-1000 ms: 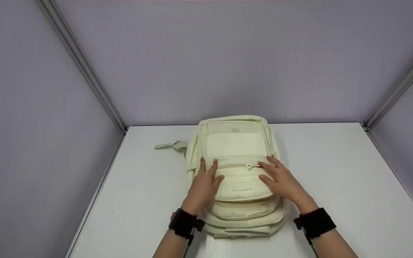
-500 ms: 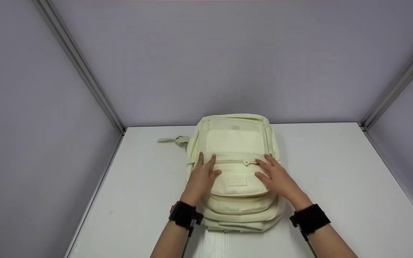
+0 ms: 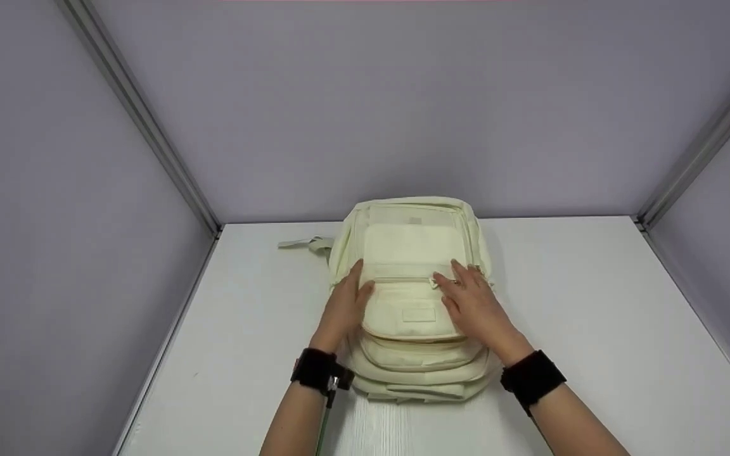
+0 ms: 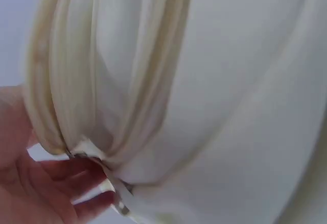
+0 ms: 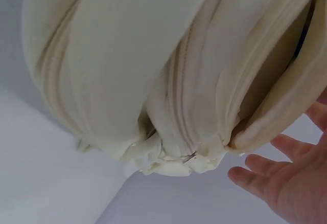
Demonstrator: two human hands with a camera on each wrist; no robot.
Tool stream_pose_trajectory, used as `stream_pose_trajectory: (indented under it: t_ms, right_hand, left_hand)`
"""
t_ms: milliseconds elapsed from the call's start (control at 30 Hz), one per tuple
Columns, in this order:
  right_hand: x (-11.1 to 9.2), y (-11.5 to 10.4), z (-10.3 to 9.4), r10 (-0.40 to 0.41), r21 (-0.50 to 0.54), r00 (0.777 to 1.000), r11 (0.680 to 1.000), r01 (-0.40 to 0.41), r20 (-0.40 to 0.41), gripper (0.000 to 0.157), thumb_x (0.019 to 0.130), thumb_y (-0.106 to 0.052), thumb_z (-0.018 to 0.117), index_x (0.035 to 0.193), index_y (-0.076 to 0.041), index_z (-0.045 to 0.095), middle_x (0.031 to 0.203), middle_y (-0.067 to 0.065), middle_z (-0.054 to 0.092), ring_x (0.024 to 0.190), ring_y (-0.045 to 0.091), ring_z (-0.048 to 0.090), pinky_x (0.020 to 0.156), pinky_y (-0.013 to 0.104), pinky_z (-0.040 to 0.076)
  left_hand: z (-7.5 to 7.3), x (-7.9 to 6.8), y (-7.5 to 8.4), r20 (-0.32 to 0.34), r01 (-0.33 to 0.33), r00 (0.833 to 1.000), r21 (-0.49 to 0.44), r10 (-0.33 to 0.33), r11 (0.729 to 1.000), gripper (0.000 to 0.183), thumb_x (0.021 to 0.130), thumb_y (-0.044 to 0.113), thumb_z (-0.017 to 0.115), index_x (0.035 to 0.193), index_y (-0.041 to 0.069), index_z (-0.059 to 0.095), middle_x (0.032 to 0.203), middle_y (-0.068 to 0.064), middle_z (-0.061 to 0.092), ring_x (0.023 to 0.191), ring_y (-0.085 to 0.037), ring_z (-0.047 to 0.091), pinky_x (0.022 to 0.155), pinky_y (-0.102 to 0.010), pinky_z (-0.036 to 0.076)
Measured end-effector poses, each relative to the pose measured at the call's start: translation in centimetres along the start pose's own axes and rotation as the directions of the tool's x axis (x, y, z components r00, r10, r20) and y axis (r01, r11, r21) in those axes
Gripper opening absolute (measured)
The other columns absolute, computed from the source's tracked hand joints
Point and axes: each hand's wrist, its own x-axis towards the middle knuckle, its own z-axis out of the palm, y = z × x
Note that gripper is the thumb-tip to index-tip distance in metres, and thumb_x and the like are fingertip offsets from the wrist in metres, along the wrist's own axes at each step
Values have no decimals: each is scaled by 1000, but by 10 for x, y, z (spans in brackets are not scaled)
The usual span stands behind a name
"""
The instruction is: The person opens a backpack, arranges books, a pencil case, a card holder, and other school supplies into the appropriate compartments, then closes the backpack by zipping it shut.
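Observation:
A cream backpack lies front side up on the white table, its top near the back wall. My left hand rests along the backpack's left edge, fingers extended. In the left wrist view, the left fingers reach by the side seam. My right hand lies over the front pocket's right edge, with fingers spread beside the pale zipper pull. The right wrist view has the right fingers loosely extended beside the bag, with a front compartment gaping. Neither hand visibly pinches anything.
A strap sticks out left of the backpack onto the white table. Grey panels enclose the back and both sides, with metal posts in the corners. Each wrist wears a black band.
The backpack has shifted slightly towards the back wall. My left hand has slid from the front onto the left edge. My right hand has moved left and away from me, reaching the zipper pull.

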Motion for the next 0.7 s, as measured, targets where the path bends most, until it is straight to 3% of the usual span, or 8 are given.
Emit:
stream_pose_trajectory:
  t_ms: [100, 233, 333, 500, 633, 700]
  right_hand:
    - [4, -11, 3, -38, -10, 997, 999, 39, 62, 43, 104, -27, 51, 147, -22, 48, 156, 21, 27, 140, 53, 19, 108, 65, 22]
    - [9, -22, 4, -32, -35, 987, 999, 38, 156, 48, 104, -44, 44, 150, -31, 42, 160, 15, 20, 137, 60, 11, 101, 74, 20]
    - [13, -26, 4, -21, -60, 982, 998, 32, 187, 51, 102, -50, 43, 150, -34, 40, 161, 14, 18, 136, 63, 9, 99, 76, 20]
    - [16, -28, 5, -11, -63, 978, 998, 25, 207, 53, 101, -51, 44, 151, -35, 39, 161, 14, 17, 135, 63, 9, 99, 76, 19]
    - [16, -28, 6, -8, -61, 978, 998, 21, 210, 53, 101, -53, 44, 151, -35, 39, 161, 13, 17, 135, 63, 9, 100, 76, 20]
    - [16, -27, 6, -12, -70, 979, 997, 27, 205, 53, 101, -53, 44, 151, -35, 39, 161, 13, 17, 135, 64, 10, 99, 76, 21]
  left_hand:
    - [-4, 4, -9, -64, 20, 998, -55, -23, 998, 45, 107, 20, 42, 148, 1, 38, 133, -20, 55, 122, -32, 53, 102, -45, 41]
    - [-5, 7, -16, -102, -3, 995, -24, 1, 1000, 34, 102, 6, 50, 134, -4, 55, 111, -18, 63, 100, -29, 60, 87, -44, 48]
    - [-4, 9, -19, -103, -21, 994, 9, 22, 1000, 28, 100, 6, 54, 125, -5, 61, 98, -15, 62, 89, -26, 59, 79, -42, 49]
    - [-2, 10, -22, -143, 8, 990, 2, -8, 1000, 15, 100, 7, 55, 105, -2, 66, 88, -10, 59, 79, -23, 56, 71, -39, 47]
    - [-3, 6, -22, -217, 48, 975, -30, -54, 998, 10, 100, 9, 56, 97, 3, 65, 82, -6, 61, 74, -20, 57, 67, -36, 47]
    - [-5, 4, -21, -264, 42, 963, -19, -46, 999, 11, 100, 9, 58, 96, 5, 67, 79, -4, 63, 70, -19, 59, 65, -35, 48]
